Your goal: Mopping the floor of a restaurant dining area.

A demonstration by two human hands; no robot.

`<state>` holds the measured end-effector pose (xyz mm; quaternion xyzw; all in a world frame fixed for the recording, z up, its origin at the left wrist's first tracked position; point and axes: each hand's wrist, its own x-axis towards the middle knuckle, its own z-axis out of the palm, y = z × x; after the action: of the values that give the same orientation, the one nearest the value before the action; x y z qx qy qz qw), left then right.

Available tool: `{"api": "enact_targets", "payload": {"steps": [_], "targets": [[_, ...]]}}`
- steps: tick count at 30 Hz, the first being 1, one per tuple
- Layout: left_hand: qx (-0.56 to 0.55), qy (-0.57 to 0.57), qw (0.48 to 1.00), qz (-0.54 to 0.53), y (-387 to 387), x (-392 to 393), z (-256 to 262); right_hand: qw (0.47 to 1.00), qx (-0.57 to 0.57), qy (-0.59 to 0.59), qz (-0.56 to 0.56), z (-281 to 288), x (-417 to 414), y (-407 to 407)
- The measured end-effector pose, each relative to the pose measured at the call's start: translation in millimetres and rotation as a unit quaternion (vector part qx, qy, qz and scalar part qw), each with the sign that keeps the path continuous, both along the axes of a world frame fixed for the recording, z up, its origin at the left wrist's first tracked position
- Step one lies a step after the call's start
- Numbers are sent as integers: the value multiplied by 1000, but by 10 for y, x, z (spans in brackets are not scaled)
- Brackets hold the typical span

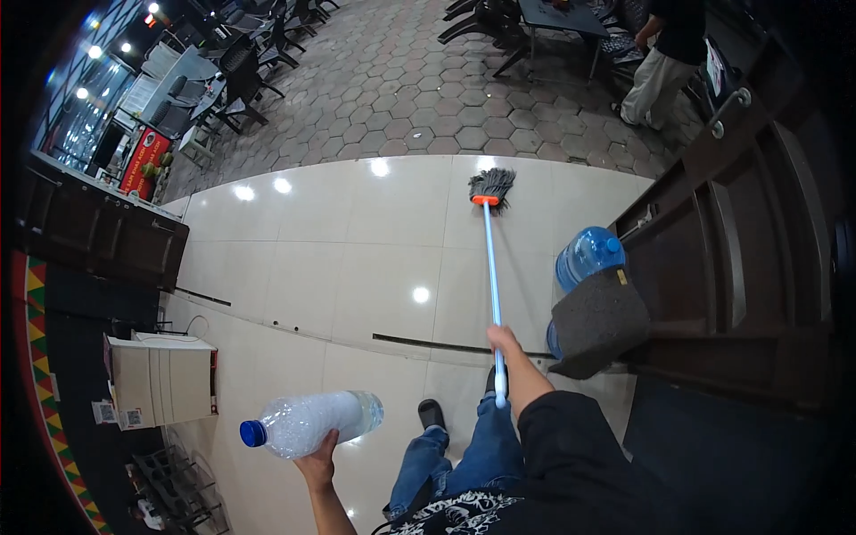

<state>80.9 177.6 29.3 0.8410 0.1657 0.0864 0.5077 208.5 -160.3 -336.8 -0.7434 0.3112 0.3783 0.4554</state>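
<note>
My right hand (505, 340) grips the light-blue handle of a mop (492, 267). Grey strands of the mop head (493, 186), set in an orange clamp, rest on glossy cream floor tiles (388, 274) near their outer edge. In my left hand (319, 461) is a large clear plastic bottle (314, 421) with a blue cap, tilted almost level. Foam or bubbles fill much of it, with clear liquid towards its base. My fingers wrap its underside, and the cap points left.
Large blue water bottles (588, 257) stand on the right, partly hidden by a dark grey mat (602, 321), beside a dark wooden door (722, 267). A floor track (428, 343) crosses the tiles. Beyond lie hexagonal pavers (388, 87), plastic chairs (244, 80), a table (562, 17) and a person (669, 60).
</note>
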Motion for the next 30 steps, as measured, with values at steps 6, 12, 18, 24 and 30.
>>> {"api": "enact_targets", "payload": {"steps": [6,12,18,24,30], "targets": [[-92,-38,994,34,652,-301,37,989,-110,27,97,339,-2109,603],[-276,-106,952,-79,1201,-215,-285,945,-270,168,73,1578,-3609,59],[-260,-95,952,-130,1018,-71,-411,932,-343,116,11,1727,-4706,357],[-176,-43,940,-288,185,-141,-302,936,-231,189,-186,2374,-5830,1074],[-106,31,866,-488,-689,-651,-165,885,-150,256,-358,2728,-7348,2322]]}}
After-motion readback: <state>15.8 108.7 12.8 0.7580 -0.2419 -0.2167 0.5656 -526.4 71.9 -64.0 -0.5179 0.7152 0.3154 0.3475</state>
